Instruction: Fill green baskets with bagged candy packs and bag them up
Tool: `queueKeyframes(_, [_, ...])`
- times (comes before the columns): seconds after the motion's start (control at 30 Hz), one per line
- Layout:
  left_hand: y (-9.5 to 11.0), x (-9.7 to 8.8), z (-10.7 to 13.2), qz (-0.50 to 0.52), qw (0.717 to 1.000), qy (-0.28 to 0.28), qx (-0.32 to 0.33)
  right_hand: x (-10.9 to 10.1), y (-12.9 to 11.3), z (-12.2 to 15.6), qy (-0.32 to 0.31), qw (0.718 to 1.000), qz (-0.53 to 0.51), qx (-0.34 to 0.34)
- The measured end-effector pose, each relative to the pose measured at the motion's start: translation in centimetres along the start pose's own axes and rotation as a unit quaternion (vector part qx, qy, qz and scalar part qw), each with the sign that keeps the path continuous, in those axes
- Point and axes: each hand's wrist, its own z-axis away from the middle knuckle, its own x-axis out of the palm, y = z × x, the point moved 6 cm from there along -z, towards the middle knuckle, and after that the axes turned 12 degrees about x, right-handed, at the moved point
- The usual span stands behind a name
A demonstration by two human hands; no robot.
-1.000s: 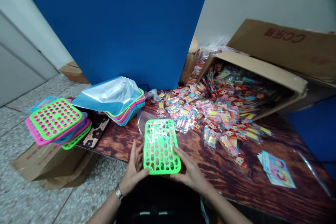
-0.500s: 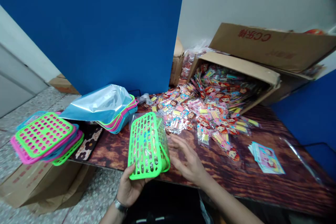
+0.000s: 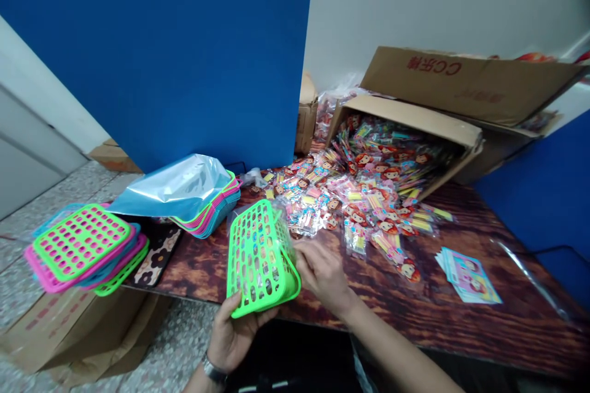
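My left hand (image 3: 236, 333) grips the near end of a green perforated plastic basket (image 3: 258, 258), tilted on its side above the table's front edge. Small packets show through its holes. My right hand (image 3: 321, 271) rests against the basket's open right side, fingers curled at its rim. A heap of small cartoon-print packets (image 3: 364, 206) lies just beyond on the wooden table (image 3: 415, 313).
An open cardboard box (image 3: 415, 116) spills packets at the back right. Stacked coloured baskets (image 3: 83, 249) sit on a carton at the left, more under a silver bag (image 3: 177, 187). Printed cards (image 3: 468, 267) lie at the right. A blue panel (image 3: 161, 61) stands behind.
The basket went from lying flat, held in both hands, to tilted on its side in my left hand. My right hand let go, then came back to its open side.
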Motion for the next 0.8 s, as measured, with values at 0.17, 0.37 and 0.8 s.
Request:
queueKeyframes(0.17, [0.7,-0.9,-0.2,-0.027,0.999,0.025,0.036,-0.7,-0.2,1.2,0.019,0.998,0.003,-0.059])
queueKeyframes(0.37, [0.9,-3.3,-0.7,-0.056,0.994,0.067,0.061,-0.2,0.2,3.4,0.012,0.993,0.025,-0.112])
queueKeyframes(0.8, [0.9,-5.2,-1.1,-0.081,0.986,0.118,0.087,-0.5,1.2,6.0,-0.106,0.988,-0.107,-0.019])
